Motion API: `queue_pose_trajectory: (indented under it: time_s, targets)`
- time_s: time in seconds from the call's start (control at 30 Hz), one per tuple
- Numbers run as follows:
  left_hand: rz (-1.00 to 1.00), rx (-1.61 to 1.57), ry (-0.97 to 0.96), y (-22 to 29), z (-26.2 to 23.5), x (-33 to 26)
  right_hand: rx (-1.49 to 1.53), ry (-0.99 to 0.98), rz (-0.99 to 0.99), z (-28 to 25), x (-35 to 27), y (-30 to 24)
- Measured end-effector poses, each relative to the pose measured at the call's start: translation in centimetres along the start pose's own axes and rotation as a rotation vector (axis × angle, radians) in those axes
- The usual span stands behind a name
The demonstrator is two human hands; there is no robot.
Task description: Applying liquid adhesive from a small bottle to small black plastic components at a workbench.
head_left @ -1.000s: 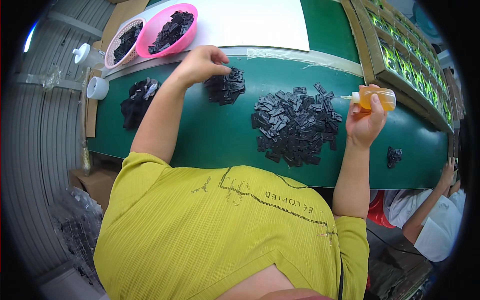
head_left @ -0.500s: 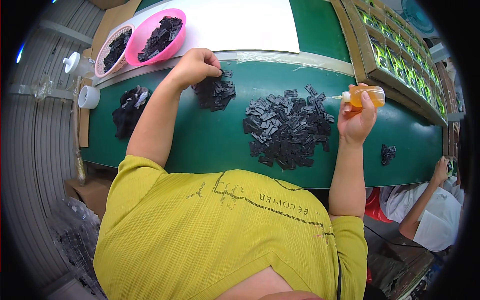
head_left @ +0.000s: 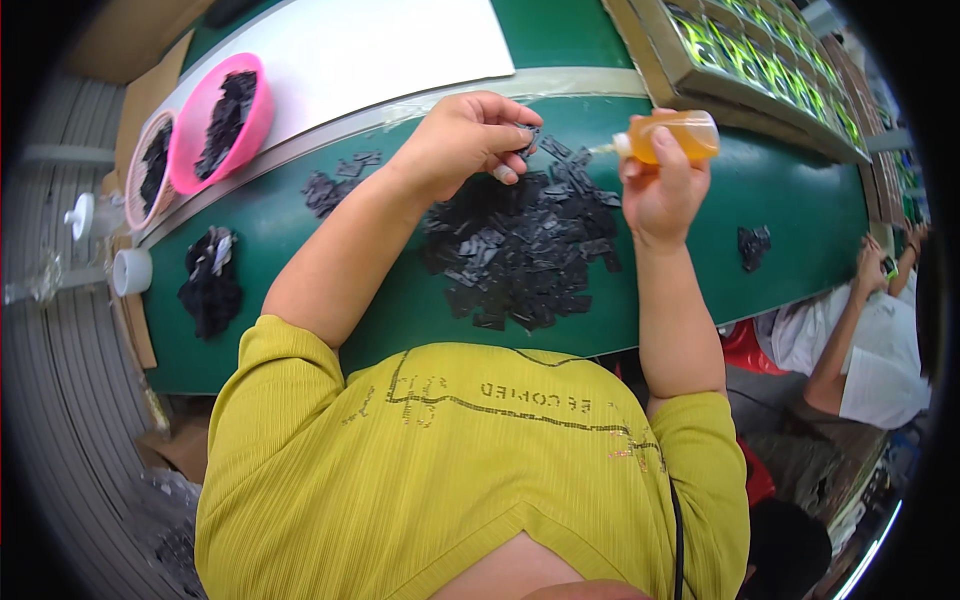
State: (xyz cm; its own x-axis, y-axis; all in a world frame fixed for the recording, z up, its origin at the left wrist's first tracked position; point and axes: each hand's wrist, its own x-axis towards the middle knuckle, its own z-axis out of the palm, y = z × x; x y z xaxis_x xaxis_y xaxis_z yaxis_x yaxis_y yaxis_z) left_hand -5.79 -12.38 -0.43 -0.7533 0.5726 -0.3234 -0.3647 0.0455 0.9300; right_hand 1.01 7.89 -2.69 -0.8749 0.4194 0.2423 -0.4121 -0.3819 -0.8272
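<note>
My left hand [head_left: 475, 143] pinches a small black plastic piece [head_left: 527, 140] above the far side of a big heap of like black pieces [head_left: 520, 250]. In my right hand [head_left: 668, 190] lies a clear squeeze bottle [head_left: 690, 136] of amber liquid, tilted sideways. Its thin nozzle [head_left: 606, 149] points left toward the held piece, with a gap between them. Left of the heap, partly behind my left forearm, is a smaller pile of black pieces [head_left: 326, 192].
Two baskets of black pieces, one bright pink [head_left: 262, 120] and one pale pink [head_left: 134, 205], stand at the far left. A dark cloth [head_left: 210, 290] lies nearer. Cardboard trays of green-and-black items [head_left: 745, 50] fill the far right. Another person's arm [head_left: 850, 310] shows at right.
My left hand has moved right, from the small pile to above the large heap, with a black piece in its fingers. The bottle stays in my right hand. The whole view has shifted.
</note>
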Motion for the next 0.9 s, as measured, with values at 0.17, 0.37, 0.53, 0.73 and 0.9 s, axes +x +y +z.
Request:
queue_pose_trajectory:
  time_s: [0.17, 0.37, 0.53, 0.73, 0.9]
  targets:
    - [-0.049, 0.037, -0.045, -1.7, 1.2, 2.0, -0.258, -0.022, -0.094, -0.1, 0.3, 0.9]
    - [-0.037, 0.069, -0.084, -1.9, 1.3, 2.0, -0.348, -0.081, -0.144, 0.9, 0.2, 1.3]
    - [-0.03, 0.08, -0.082, -1.8, 1.2, 1.9, -0.361, -0.096, -0.142, 0.9, 0.1, 1.6]
    - [-0.01, 0.057, -0.074, -1.9, 1.3, 2.0, -0.336, -0.09, -0.098, 0.8, 0.2, 1.2]
    - [-0.006, 0.062, -0.065, -1.9, 1.4, 2.0, -0.364, -0.112, -0.128, 0.7, 0.3, 1.4]
